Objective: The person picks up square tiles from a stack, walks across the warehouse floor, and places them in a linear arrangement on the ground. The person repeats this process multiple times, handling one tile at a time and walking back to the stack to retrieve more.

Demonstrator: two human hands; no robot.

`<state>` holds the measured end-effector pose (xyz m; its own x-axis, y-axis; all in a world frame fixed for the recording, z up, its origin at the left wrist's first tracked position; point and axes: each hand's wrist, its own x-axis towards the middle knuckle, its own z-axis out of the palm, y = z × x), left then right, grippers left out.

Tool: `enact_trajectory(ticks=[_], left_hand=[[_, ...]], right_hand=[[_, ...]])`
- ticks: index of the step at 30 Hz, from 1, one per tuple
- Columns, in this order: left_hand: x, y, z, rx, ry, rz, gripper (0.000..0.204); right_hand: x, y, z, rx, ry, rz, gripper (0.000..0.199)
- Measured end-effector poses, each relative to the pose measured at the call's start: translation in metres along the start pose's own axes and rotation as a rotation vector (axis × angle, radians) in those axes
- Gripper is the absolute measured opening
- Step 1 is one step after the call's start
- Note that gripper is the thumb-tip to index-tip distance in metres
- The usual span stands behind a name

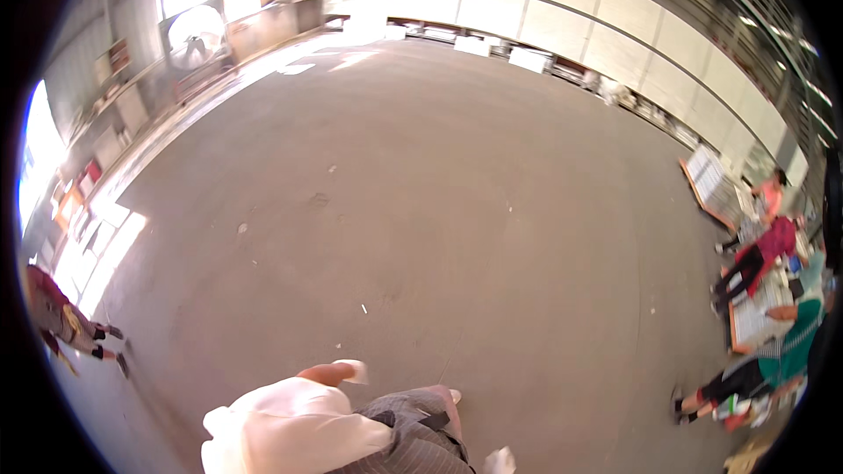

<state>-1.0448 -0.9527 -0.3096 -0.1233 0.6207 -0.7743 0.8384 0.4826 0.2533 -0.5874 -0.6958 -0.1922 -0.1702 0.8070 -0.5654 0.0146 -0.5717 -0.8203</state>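
My left hand [354, 372] shows at the lower middle, just past the pale sleeve [281, 417], and seems to wear a white glove. Its fingers are too small and blurred to make out, and no held thing is visible. A white, glove-like shape at the bottom edge looks like my right hand [500, 462]; its fingers cannot be told apart. Between the two hands is my dark striped clothing [408, 421]. Neither hand touches anything I can make out. Beneath them spreads a grey-brown concrete floor [421, 211].
At the right, several people [764, 254] stand by stacks of pale sheets [716, 184] on orange-edged pallets. Another person [70, 320] stands at the far left. Long white panels [562, 26] line the back, and a large round fan [195, 38] is by the left wall. Small scraps [364, 308] lie about.
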Motion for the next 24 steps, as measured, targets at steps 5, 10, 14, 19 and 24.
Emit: enact_trajectory(ticks=[5, 10, 14, 19, 24], left_hand=[[0.102, 0.224, -0.196, -0.123, 0.091, 0.366, 0.044], [0.142, 0.387, -0.373, -0.467, 0.239, 0.417, 0.041], [0.211, 0.458, -0.429, -0.644, 0.151, 0.467, 0.042], [0.302, 0.474, -0.424, -0.564, 0.024, 0.387, 0.043], [0.360, 0.441, -0.481, -0.219, 0.008, -0.084, 0.036]], right_hand=[[0.087, -0.074, -0.003, -0.111, 0.085, 0.235, 0.015], [0.195, -0.166, -0.014, -0.156, 0.086, 0.241, 0.015], [0.285, -0.227, -0.034, -0.177, 0.075, 0.239, 0.016], [0.392, -0.301, -0.087, -0.208, 0.080, 0.257, 0.018], [0.489, -0.360, -0.173, -0.142, 0.131, 0.244, 0.020]])
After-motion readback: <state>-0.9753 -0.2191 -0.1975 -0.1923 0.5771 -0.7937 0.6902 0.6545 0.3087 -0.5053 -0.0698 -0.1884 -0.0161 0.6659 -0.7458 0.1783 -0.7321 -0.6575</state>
